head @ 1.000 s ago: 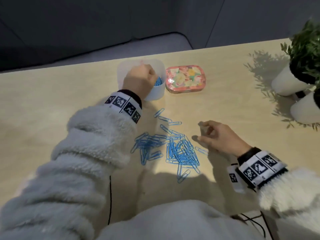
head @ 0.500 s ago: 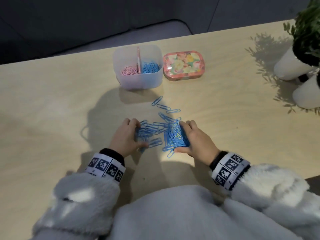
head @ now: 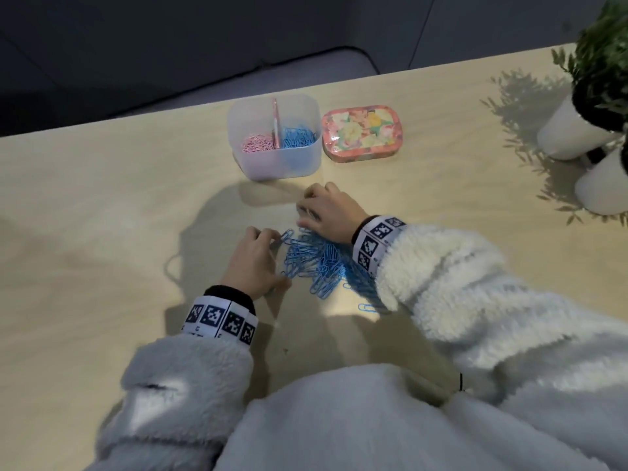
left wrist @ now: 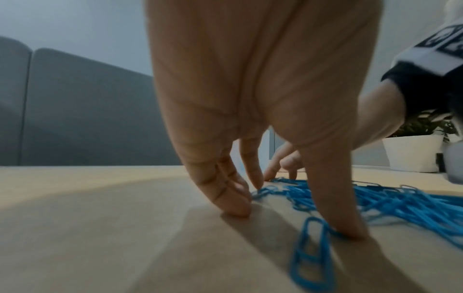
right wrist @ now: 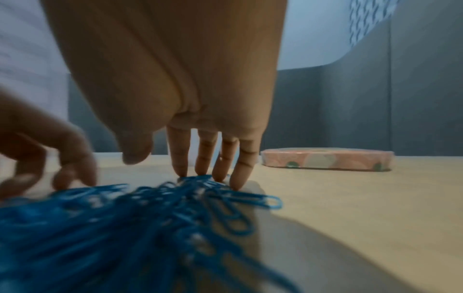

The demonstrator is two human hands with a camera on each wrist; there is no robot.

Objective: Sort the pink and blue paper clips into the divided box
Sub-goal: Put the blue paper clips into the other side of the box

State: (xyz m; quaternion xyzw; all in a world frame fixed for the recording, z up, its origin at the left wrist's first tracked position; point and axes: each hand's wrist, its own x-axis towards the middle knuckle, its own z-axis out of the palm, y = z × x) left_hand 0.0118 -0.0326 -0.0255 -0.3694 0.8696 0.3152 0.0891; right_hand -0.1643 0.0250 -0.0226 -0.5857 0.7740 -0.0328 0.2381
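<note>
A heap of blue paper clips (head: 316,260) lies on the wooden table between both hands. My left hand (head: 253,260) rests its straight fingertips (left wrist: 235,206) on the table at the heap's left edge. My right hand (head: 328,212) stands at the heap's far side, its straight fingers (right wrist: 235,174) touching the clips (right wrist: 155,214). Neither hand holds anything. The clear divided box (head: 275,164) stands behind, with pink clips (head: 256,144) in its left half and blue clips (head: 299,137) in its right half.
A flowered tin (head: 362,132) lies right of the box. Two white plant pots (head: 571,134) stand at the table's right edge. One loose blue clip (head: 367,307) lies near my right sleeve. A dark sofa stands beyond the table's far edge.
My left hand came back from the box to the heap. My right hand moved from the heap's right side round to its far side. The scattered clips are gathered closer together.
</note>
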